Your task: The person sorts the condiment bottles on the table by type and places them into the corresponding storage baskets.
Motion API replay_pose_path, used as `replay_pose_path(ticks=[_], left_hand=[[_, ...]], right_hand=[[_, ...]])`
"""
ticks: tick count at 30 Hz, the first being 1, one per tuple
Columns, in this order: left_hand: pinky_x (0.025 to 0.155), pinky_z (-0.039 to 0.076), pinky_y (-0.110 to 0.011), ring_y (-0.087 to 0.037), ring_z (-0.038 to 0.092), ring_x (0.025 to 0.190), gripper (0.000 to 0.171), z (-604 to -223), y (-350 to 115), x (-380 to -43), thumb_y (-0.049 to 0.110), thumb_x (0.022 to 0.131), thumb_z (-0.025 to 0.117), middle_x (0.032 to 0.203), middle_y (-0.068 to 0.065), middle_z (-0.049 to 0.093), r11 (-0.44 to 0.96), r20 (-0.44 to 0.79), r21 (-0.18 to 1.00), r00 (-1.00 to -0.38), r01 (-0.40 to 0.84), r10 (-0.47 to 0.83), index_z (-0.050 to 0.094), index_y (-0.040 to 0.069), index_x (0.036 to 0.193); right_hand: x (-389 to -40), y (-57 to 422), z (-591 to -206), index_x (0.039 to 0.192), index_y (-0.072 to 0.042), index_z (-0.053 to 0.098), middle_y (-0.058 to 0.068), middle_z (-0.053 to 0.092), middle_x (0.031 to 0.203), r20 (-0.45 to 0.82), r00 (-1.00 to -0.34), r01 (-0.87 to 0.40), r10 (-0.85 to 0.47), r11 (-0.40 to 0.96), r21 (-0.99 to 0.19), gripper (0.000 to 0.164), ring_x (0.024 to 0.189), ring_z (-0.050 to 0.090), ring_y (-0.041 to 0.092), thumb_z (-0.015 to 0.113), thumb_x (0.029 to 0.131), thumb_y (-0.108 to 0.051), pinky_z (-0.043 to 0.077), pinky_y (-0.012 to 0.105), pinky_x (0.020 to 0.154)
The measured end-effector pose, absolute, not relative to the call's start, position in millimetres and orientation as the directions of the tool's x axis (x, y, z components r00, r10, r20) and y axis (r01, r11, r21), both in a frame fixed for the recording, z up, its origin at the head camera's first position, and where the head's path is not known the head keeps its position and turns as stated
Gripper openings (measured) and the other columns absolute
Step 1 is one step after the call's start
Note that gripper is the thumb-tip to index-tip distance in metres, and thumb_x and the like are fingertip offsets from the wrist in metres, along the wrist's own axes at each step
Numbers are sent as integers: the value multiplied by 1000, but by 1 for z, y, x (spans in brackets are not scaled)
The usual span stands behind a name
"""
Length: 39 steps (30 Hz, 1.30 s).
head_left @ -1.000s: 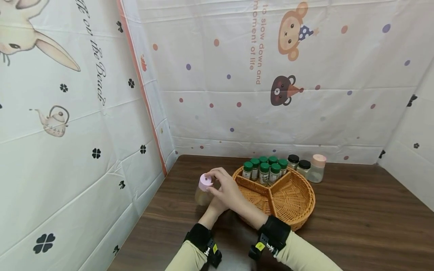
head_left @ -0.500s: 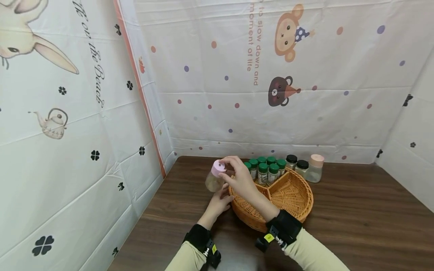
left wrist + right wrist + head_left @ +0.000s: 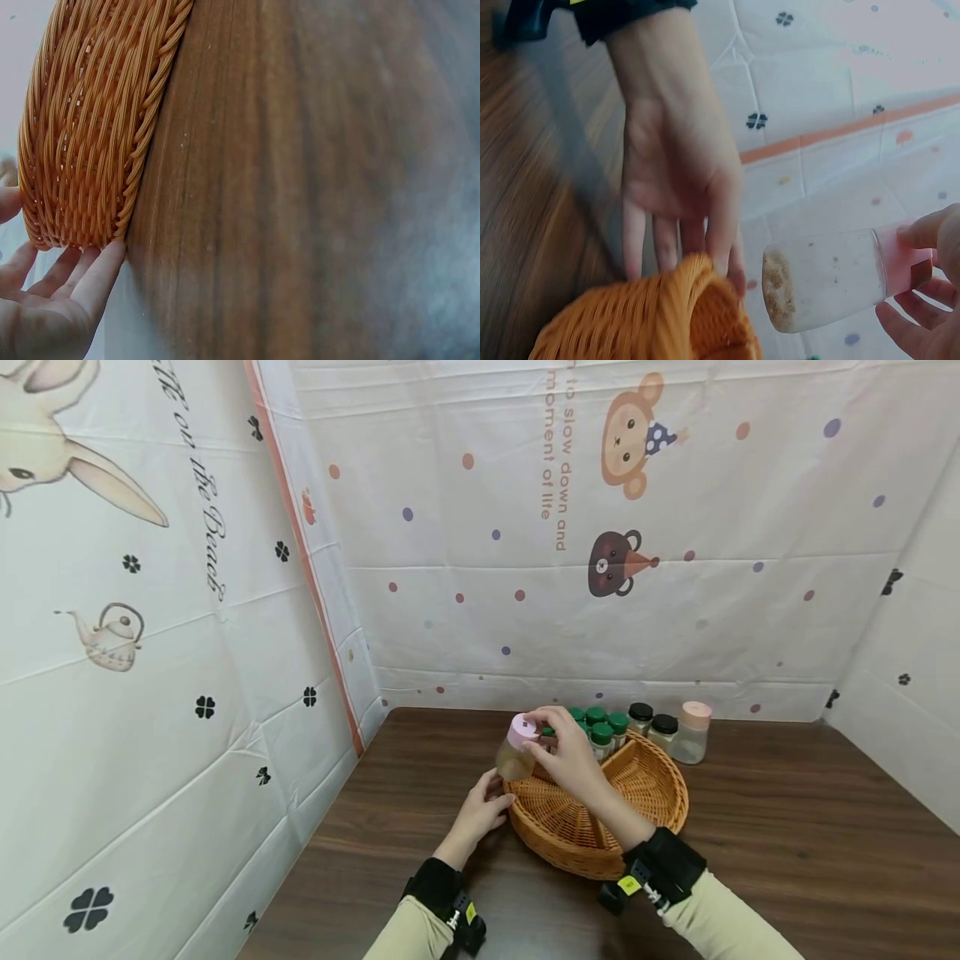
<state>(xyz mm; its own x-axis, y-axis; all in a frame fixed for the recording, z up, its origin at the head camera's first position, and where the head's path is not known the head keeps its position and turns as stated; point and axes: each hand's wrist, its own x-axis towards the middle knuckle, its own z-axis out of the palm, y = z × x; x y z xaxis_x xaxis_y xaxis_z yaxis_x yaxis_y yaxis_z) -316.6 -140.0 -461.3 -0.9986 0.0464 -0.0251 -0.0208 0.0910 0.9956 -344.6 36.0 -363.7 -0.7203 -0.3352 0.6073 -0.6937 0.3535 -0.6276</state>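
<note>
In the head view my right hand [image 3: 566, 752] pinches the lilac-pink lid of a clear seasoning jar [image 3: 514, 762]. The jar hangs tilted over the left rim of a round wicker basket [image 3: 558, 853]. Some tan, crumbly contents show at the base of the jar [image 3: 821, 281] in the right wrist view. My left hand [image 3: 474, 817] is at the basket's left side. Its straight fingers [image 3: 101, 274] touch the outer wicker wall in the left wrist view, with the thumb near the rim. Several small green-capped spice jars [image 3: 600, 737] stand in the basket's back compartment, partly hidden by my right hand.
Behind the basket's right edge stand two black-lidded jars [image 3: 663, 732] and a clear jar with a peach lid [image 3: 692, 735]. Wicker dividers [image 3: 621, 758] split the basket. Printed white cloth [image 3: 450, 635] walls in the dark wooden table [image 3: 795, 827].
My right hand has carried the pink-lidded jar rightward from the table's left side to above the basket's rim. The left hand has left the jar and come to the basket's side.
</note>
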Motion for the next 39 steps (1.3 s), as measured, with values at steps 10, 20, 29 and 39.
replay_pose_path(ticks=[10,20,29,39], left_hand=[[98,51,-58,-40,48,136,60,-461,-139,-316,15,98,59,154,-22,41,97,-30,995,-999,-26,43,36,14,154],[99,51,-58,-41,47,138,59,-461,-139,-315,14,100,58,153,-23,41,96,-31,995,-998,-26,48,35,14,155],[99,51,-58,-39,50,135,59,-460,-139,-315,13,100,58,153,-23,42,93,-28,995,-998,-23,49,35,13,154],[99,51,-58,-40,49,136,60,-461,-138,-316,12,99,58,153,-23,41,87,-34,996,-998,-30,43,35,13,154]], right_hand=[[-350,55,-381,122,-5,64,13,59,123,532,-771,-636,-349,460,-619,33,106,62,25,73,90,-8,59,39,86],[-354,58,-400,119,-6,64,13,60,120,467,-789,-614,-399,513,-600,31,103,64,23,73,89,-6,58,38,87],[-357,59,-406,119,-4,64,13,59,120,434,-804,-594,-406,538,-597,32,100,63,21,73,88,-5,58,33,82],[-356,68,-403,122,-4,64,16,58,121,444,-802,-598,-400,525,-606,38,104,63,30,77,87,-11,56,46,85]])
